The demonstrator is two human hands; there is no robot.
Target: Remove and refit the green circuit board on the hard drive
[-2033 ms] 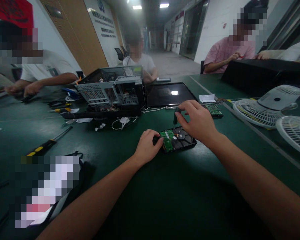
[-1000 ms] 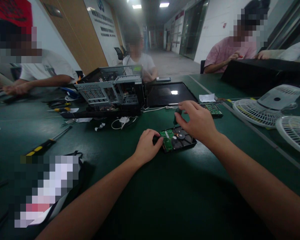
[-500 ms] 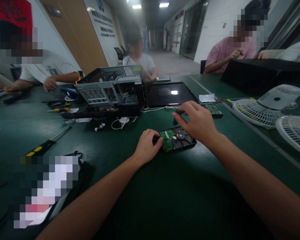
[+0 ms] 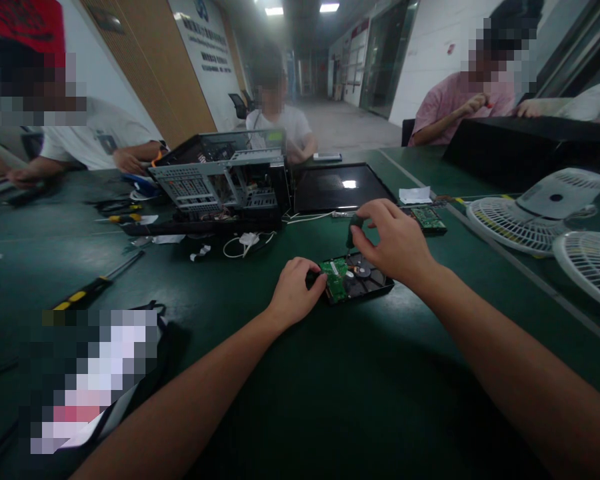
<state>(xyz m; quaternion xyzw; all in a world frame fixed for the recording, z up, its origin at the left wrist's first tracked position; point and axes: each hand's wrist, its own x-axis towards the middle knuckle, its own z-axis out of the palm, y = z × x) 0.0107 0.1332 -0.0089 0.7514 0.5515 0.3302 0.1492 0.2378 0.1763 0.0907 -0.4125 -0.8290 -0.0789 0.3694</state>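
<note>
On the green tabletop lies a hard drive (image 4: 365, 283), its green circuit board (image 4: 336, 277) facing up at the left end. My left hand (image 4: 300, 290) grips that left end, fingers and thumb closed on its edge. My right hand (image 4: 393, 233) pinches the dark handle of a small screwdriver (image 4: 354, 233), held upright over the drive's far edge. The screwdriver's tip reaches down by the board's corner; I cannot tell whether it sits in a screw.
An opened computer case (image 4: 220, 180) stands beyond, beside a black panel (image 4: 340, 187). Another circuit board (image 4: 429, 220) lies past my right hand. White fans (image 4: 515, 217) are at right. A yellow-black screwdriver (image 4: 97, 283) and a bag (image 4: 130, 393) lie left. Several people sit around the table.
The screwdriver handle has turned a little more upright in my right hand, its fingers shifting slightly. My left hand and the hard drive stay in place. The person at left has moved a hand rightward.
</note>
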